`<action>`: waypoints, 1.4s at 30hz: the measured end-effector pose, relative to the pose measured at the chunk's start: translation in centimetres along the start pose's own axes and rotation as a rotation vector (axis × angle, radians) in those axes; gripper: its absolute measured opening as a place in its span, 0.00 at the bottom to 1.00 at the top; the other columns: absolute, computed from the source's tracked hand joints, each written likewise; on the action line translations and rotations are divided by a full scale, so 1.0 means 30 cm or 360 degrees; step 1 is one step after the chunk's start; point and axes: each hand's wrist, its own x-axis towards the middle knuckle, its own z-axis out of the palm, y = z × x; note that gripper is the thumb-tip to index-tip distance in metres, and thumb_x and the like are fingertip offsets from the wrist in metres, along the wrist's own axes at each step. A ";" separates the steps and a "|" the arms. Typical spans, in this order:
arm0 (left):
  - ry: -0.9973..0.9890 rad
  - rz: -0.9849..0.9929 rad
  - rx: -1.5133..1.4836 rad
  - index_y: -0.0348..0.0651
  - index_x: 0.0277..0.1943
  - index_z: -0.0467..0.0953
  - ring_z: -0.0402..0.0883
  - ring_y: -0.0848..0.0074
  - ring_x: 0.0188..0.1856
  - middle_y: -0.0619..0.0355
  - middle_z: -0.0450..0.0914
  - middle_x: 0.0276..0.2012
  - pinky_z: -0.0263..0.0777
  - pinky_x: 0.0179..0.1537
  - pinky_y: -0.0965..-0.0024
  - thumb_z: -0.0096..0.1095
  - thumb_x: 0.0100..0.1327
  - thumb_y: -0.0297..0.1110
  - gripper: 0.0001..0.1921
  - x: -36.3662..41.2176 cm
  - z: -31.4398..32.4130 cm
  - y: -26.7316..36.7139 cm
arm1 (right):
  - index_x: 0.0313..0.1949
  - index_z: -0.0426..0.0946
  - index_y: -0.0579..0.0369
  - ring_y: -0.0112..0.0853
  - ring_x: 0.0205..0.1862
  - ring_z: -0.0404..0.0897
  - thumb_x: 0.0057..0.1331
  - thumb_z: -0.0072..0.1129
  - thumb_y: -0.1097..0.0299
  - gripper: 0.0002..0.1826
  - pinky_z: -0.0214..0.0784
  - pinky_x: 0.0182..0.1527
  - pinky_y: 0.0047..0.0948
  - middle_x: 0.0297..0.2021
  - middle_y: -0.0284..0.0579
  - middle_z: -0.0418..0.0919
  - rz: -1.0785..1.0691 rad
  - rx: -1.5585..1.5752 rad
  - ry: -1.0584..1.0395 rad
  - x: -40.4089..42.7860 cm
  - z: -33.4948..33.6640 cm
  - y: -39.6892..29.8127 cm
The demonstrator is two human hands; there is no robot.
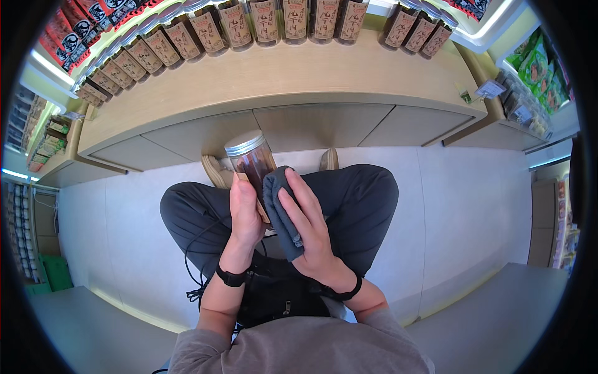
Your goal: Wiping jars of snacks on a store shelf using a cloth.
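Observation:
A clear jar (252, 161) with a silver screw lid and dark contents is tilted above my lap. Around its lower left side wraps my left hand (245, 210), the thumb lying along the label edge. My right hand (308, 219) presses a folded dark grey cloth (280, 205) against the jar's right side. Part of the jar's body and most of its label are hidden behind the cloth and my fingers.
Ahead, a row of similar labelled jars (295, 23) lines the wooden counter (289, 70), with a gap before three jars (418, 30) at right. Cabinet doors (322, 124) front it. Red packets (79, 28) are at upper left, green packets (537, 70) at right. A green bin (57, 272) stands left.

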 end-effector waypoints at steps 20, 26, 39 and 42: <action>-0.0123 -0.0014 -0.0195 0.39 0.69 0.61 0.78 0.73 0.51 0.49 0.77 0.54 0.75 0.54 0.69 0.42 0.78 0.55 0.30 0.056 -0.021 0.035 | 0.69 0.65 0.60 0.54 0.72 0.62 0.66 0.56 0.75 0.31 0.56 0.71 0.47 0.72 0.60 0.59 0.0171 0.0185 -0.0115 -0.074 0.003 0.022; -0.0140 -0.0002 -0.0028 0.37 0.69 0.61 0.76 0.79 0.52 0.54 0.75 0.56 0.72 0.55 0.73 0.60 0.71 0.43 0.30 0.143 0.068 0.105 | 0.69 0.65 0.61 0.42 0.70 0.68 0.71 0.53 0.78 0.27 0.58 0.70 0.35 0.69 0.55 0.66 0.0709 0.0524 0.0036 -0.189 -0.016 0.149; -0.0870 0.0542 0.1162 0.34 0.56 0.75 0.81 0.80 0.43 0.56 0.83 0.43 0.76 0.49 0.72 0.78 0.57 0.42 0.30 0.684 0.626 0.336 | 0.68 0.68 0.59 0.26 0.60 0.74 0.76 0.54 0.67 0.24 0.62 0.64 0.25 0.59 0.46 0.77 0.1304 0.0909 0.0294 -0.313 -0.007 0.330; -0.0863 0.0627 0.1477 0.34 0.59 0.73 0.82 0.77 0.45 0.53 0.83 0.47 0.76 0.50 0.69 0.78 0.56 0.44 0.34 0.795 0.710 0.348 | 0.68 0.68 0.57 0.25 0.56 0.75 0.75 0.55 0.67 0.24 0.66 0.60 0.24 0.55 0.47 0.79 0.1255 0.0920 0.0329 -0.316 0.002 0.335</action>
